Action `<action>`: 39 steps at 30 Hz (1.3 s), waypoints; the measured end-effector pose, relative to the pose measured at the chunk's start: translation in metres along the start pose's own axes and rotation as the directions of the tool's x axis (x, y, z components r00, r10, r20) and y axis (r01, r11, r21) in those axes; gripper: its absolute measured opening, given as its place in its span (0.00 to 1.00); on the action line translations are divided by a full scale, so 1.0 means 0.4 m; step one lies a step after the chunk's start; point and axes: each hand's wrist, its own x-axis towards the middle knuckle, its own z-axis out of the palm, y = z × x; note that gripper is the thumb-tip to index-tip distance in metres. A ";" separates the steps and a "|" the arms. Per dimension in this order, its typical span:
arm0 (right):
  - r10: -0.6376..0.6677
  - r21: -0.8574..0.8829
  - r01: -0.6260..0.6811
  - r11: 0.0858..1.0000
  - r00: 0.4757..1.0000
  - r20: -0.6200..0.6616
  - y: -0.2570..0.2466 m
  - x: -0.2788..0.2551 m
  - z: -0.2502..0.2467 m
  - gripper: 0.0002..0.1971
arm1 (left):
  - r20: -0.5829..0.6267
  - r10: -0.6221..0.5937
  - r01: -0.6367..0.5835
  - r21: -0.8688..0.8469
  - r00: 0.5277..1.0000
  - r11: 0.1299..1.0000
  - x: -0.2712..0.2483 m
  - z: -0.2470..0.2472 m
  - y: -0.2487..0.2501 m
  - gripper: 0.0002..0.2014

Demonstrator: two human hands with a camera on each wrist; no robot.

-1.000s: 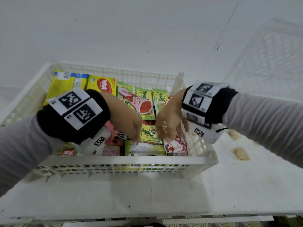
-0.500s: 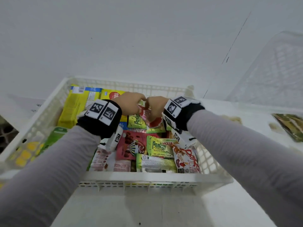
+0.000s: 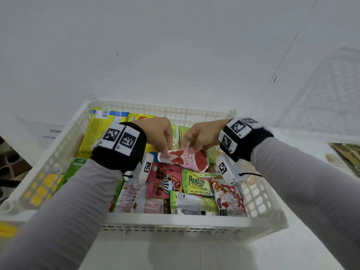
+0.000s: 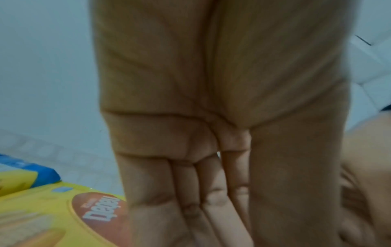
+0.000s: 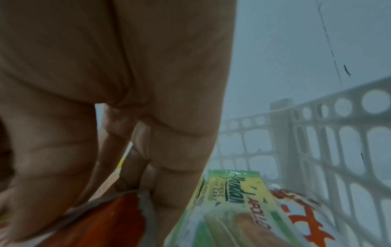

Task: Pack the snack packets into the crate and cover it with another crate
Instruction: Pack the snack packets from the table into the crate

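A white perforated crate (image 3: 175, 224) stands in front of me, filled with several snack packets. Over its middle, both hands hold a pink and red packet (image 3: 183, 159) printed "520 1314". My left hand (image 3: 167, 151) pinches its left end and my right hand (image 3: 187, 147) pinches its upper edge. In the right wrist view the fingers (image 5: 162, 192) curl onto the red packet (image 5: 101, 222), beside a green Pandan packet (image 5: 232, 207). A yellow Nabati packet (image 4: 63, 217) lies under my left hand (image 4: 211, 208). A second, empty white crate (image 3: 321, 90) stands at the back right.
The crate wall (image 5: 317, 142) rises close to my right hand. A flat greenish packet (image 3: 348, 158) lies on the white table at the far right. A paper marked "STOP" (image 3: 51, 134) lies left of the crate. The wall is right behind.
Both hands went from the crate's near end to its middle and took hold of the pink packet. It is now lifted and stretched between them, a little nearer to me.
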 end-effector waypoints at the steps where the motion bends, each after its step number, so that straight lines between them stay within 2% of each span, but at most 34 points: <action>1: 0.005 -0.035 -0.005 0.999 1.000 0.001 0.000 0.001 0.009 0.12 | 0.005 -0.010 0.010 0.058 1.000 0.998 0.002 0.006 0.003 0.06; 4: -0.005 -0.157 -0.006 0.988 0.997 -0.073 -0.004 0.005 0.030 0.13 | -0.024 -0.026 0.030 0.176 0.999 0.984 0.007 0.013 0.004 0.08; 8: -0.073 -0.226 0.012 0.974 0.963 -0.260 -0.005 -0.015 0.030 0.12 | -0.223 -0.017 0.084 0.291 0.975 0.953 0.015 0.016 -0.002 0.13; 10: -0.108 -0.285 -0.016 0.958 0.904 -0.415 0.002 -0.032 0.029 0.14 | -0.259 -0.055 0.151 0.364 0.964 0.919 0.022 0.026 -0.011 0.23; 12: -0.088 -0.363 -0.111 0.925 0.867 -0.490 0.016 -0.034 0.036 0.21 | -0.224 -0.142 0.228 0.427 0.964 0.875 0.029 0.041 -0.022 0.35; 15: 0.101 -0.443 -0.280 0.852 0.917 -0.386 0.038 -0.011 0.058 0.35 | -0.157 -0.272 0.313 0.432 0.950 0.846 0.039 0.062 -0.037 0.46; 17: 0.162 -0.529 -0.319 0.786 0.933 -0.321 0.049 0.005 0.073 0.33 | -0.138 -0.284 0.316 0.426 0.949 0.848 0.044 0.068 -0.045 0.48; 19: 0.131 -0.599 -0.291 0.746 0.946 -0.296 0.058 0.010 0.081 0.28 | -0.136 -0.279 0.311 0.425 0.950 0.850 0.046 0.070 -0.051 0.49; 21: 0.111 -0.617 -0.293 0.731 0.942 -0.316 0.069 0.014 0.086 0.28 | -0.126 -0.288 0.314 0.423 0.949 0.850 0.048 0.072 -0.055 0.51; 25: 0.166 -0.573 -0.330 0.750 0.933 -0.320 0.076 0.021 0.091 0.34 | -0.115 -0.298 0.318 0.431 0.948 0.844 0.056 0.074 -0.058 0.52; 29: 0.116 -0.446 -0.264 0.855 0.936 -0.331 0.067 0.005 0.087 0.26 | -0.135 -0.273 0.304 0.405 0.953 0.862 0.052 0.062 -0.060 0.50; 31: 0.109 -0.328 -0.221 0.919 0.938 -0.329 0.058 -0.007 0.078 0.25 | -0.169 -0.237 0.282 0.336 0.957 0.899 0.048 0.046 -0.054 0.44; 33: 0.109 -0.238 -0.209 0.949 0.921 -0.373 0.049 -0.030 0.066 0.26 | -0.214 -0.178 0.226 0.231 0.960 0.946 0.039 0.032 -0.040 0.33; 34: 0.097 -0.229 -0.204 0.952 0.909 -0.405 0.045 -0.047 0.057 0.28 | -0.229 -0.140 0.186 0.193 0.963 0.963 0.036 0.028 -0.029 0.31; 37: 0.021 -0.277 -0.162 0.947 0.892 -0.453 0.038 -0.115 0.023 0.31 | -0.277 -0.017 0.059 0.143 0.961 0.988 0.027 0.016 0.026 0.36; 39: -0.036 -0.253 -0.101 0.962 0.874 -0.485 0.042 -0.175 0.001 0.30 | -0.326 0.075 -0.042 0.109 0.943 0.993 0.024 0.001 0.081 0.34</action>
